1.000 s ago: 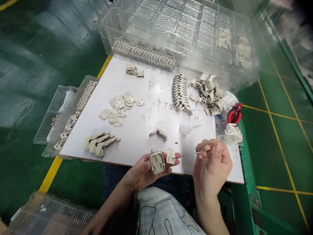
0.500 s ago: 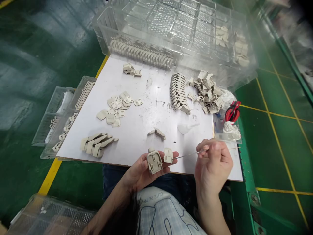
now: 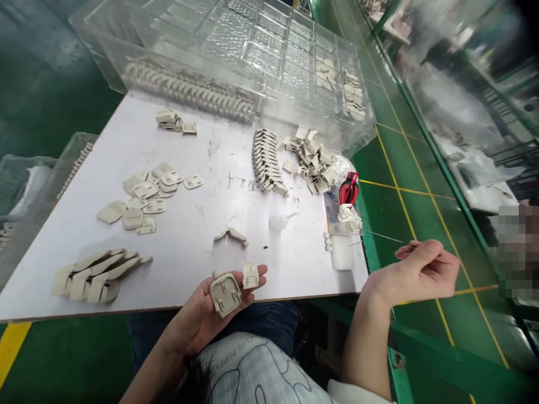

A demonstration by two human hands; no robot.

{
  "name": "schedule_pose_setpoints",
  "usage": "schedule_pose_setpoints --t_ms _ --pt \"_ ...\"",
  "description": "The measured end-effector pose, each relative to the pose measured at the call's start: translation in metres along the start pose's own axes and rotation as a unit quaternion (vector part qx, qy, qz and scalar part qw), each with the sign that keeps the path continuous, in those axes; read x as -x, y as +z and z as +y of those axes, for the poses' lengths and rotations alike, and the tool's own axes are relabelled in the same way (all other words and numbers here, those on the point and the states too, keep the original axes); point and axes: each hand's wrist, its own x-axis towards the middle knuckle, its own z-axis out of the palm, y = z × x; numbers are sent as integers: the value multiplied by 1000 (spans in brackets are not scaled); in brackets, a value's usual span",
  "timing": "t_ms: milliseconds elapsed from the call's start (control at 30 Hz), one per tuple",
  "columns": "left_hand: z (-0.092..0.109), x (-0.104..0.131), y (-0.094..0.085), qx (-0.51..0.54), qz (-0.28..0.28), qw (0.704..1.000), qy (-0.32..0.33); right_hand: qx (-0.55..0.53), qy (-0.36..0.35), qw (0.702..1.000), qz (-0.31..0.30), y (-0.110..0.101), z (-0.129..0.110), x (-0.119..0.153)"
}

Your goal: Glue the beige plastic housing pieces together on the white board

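1. The left hand (image 3: 201,320) lies palm up at the near edge of the white board (image 3: 185,241), its thumb gripping one side of a beige cupped part (image 3: 226,294), hollow side up.
2. A small beige plate (image 3: 250,275) rests on that hand's outstretched fingers, just beside the cupped part.
3. The right hand (image 3: 425,275) is closed, pinching a thin rod (image 3: 385,236) between thumb and fingers, out past the board's right edge and well apart from the cupped part.
4. The rod points leftward, its far end near a white cup (image 3: 342,252); whether the two touch cannot be told.
5. Beyond the cup lie a white wad (image 3: 349,214) and a red-handled tool (image 3: 348,192).
6. On the board, a single bent piece (image 3: 238,236) lies beyond the left hand, with a small spouted bottle (image 3: 278,223) to its right.
7. Overlapping bent pieces (image 3: 95,278) lie at the near left, flat pieces (image 3: 145,189) beyond them.
8. Farther back stand a tight row of pieces (image 3: 266,163) and, beside it, a loose heap (image 3: 315,160).
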Motion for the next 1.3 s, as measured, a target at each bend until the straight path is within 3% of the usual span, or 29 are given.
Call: schedule_pose_setpoints --t_ms 133,267,367,400,467,533,600,700,767,833,933,1033,1300 --pt "1 -3 7 -25 19 1000 1 28 -15 999 -19 4 20 -8" --pt "0 -7 14 -36 25 999 29 88 -36 979 -183 -1 11 -2" --pt "-2 -8 16 -48 48 997 41 7 -4 955 -297 -14 -23 20" --pt "-3 -9 16 -51 53 996 44 -35 -12 927 -373 -19 -37 30" --pt "-4 -10 15 -52 55 996 51 -89 -77 842 -527 -26 -61 50" --pt "-5 -10 15 -49 44 996 53 -115 -115 767 -620 -26 -77 66" --pt "-5 -10 15 -45 33 997 45 -118 -95 721 -676 -21 -82 73" --pt "-7 -8 15 -40 26 998 30 -133 -11 657 -742 -11 -77 72" --pt "-7 -7 14 -45 23 999 16 -152 30 629 -761 -8 -73 68" --pt "-4 -5 12 -74 30 997 11 -147 28 635 -757 -9 -71 64" --pt "4 -2 12 -168 66 983 15 -104 -56 665 -737 -13 -72 58" --pt "14 -2 14 -248 89 965 -1 -83 -116 663 -735 -15 -73 53" --pt "11 -3 18 -170 86 982 -12 -176 34 673 -717 -17 -69 61"
